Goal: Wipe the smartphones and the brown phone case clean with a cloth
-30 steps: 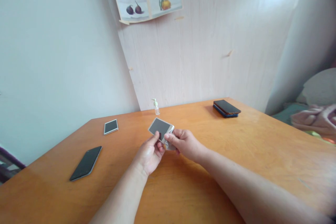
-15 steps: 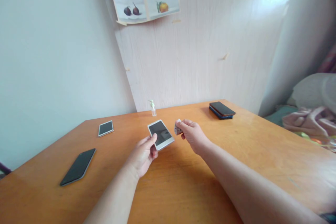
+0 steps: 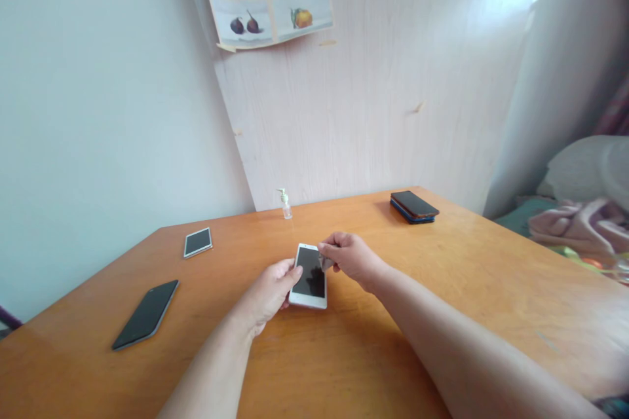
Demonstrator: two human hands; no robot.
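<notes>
My left hand (image 3: 272, 288) grips a white smartphone (image 3: 310, 278) by its left edge, thumb on the front and fingers behind. The phone's dark screen faces up towards me. My right hand (image 3: 351, 258) pinches a small, folded greyish cloth (image 3: 325, 263) between thumb and fingers. This cloth is at the upper right side of the phone's screen; whether it touches the glass I cannot tell. Part of the cloth is hidden by my fingers.
A white-framed phone (image 3: 198, 243) and a larger black phone (image 3: 147, 314) lie on the left of the wooden table (image 3: 304, 366). A small pump bottle (image 3: 285, 205) stands at the back. Phones (image 3: 414, 205) are stacked at the back right.
The white phone has come lower and turned more upright in my left hand. My right hand has moved slightly left and down, bringing the cloth over the phone's right side.
</notes>
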